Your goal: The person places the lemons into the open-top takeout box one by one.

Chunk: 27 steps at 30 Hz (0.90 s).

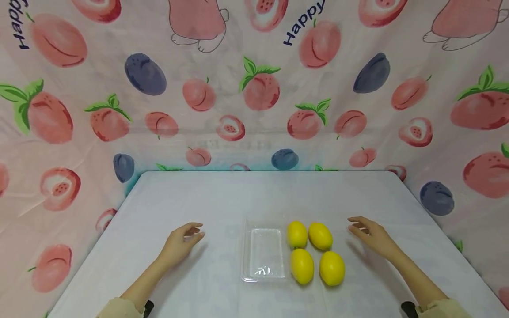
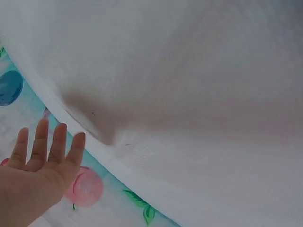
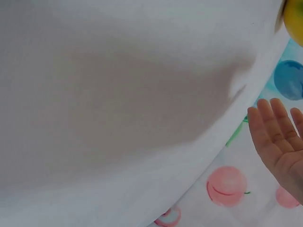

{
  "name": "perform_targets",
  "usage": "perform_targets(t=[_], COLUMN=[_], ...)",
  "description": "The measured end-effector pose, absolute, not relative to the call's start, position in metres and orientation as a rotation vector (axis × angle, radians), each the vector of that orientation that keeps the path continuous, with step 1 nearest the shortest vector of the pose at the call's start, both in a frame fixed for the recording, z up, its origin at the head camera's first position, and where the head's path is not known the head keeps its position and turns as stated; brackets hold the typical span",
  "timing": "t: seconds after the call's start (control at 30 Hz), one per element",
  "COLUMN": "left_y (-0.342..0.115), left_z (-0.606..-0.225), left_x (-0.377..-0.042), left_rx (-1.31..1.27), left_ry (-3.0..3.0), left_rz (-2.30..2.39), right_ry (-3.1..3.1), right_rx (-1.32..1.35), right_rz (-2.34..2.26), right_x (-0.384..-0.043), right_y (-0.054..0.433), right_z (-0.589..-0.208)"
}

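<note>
Left hand (image 1: 180, 240) released, fingers loosely bent, nothing held, above counter (image 1: 207, 194), left of the clear plastic box (image 1: 265, 251) and apart from it. Right hand (image 1: 370, 236) also released, fingers relaxed, nothing held, just right of the four yellow lemons (image 1: 302, 266). Lemons sit two by two along the box's right side; cannot tell if the nearer pair touches it. Box lies flat mid-counter. Fruit-print cloth (image 1: 230, 101) behind counter. Beige sleeves (image 1: 121, 308) on both arms.
</note>
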<state>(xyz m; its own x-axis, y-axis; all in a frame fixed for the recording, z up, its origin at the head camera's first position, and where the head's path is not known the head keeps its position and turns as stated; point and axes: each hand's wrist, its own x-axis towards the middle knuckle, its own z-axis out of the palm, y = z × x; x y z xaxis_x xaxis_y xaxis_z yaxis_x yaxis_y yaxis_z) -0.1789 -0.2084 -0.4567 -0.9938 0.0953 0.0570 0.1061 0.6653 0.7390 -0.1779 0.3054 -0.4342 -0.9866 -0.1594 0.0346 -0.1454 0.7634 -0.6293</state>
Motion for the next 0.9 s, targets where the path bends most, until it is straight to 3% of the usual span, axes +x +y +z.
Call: perform_targets(t=[0.2, 0.43, 0.9], left_y=[-0.206, -0.201, -0.165], left_z=[-0.452, -0.448, -0.447], left_x=[-0.179, -0.178, -0.164], left_rx=[-0.181, -0.181, -0.238], left_ry=[-2.813, -2.725, -2.720], left_rz=[-1.427, -1.739, -2.007], right_ry=[2.679, 2.514, 2.285], right_rx=[-0.196, -0.077, -0.150], right_rz=[-1.372, -1.447, -1.569], right_x=[-0.178, -0.179, -0.189], right_y=[0.301, 0.291, 0.284], right_z=[-0.429, -0.422, -0.421])
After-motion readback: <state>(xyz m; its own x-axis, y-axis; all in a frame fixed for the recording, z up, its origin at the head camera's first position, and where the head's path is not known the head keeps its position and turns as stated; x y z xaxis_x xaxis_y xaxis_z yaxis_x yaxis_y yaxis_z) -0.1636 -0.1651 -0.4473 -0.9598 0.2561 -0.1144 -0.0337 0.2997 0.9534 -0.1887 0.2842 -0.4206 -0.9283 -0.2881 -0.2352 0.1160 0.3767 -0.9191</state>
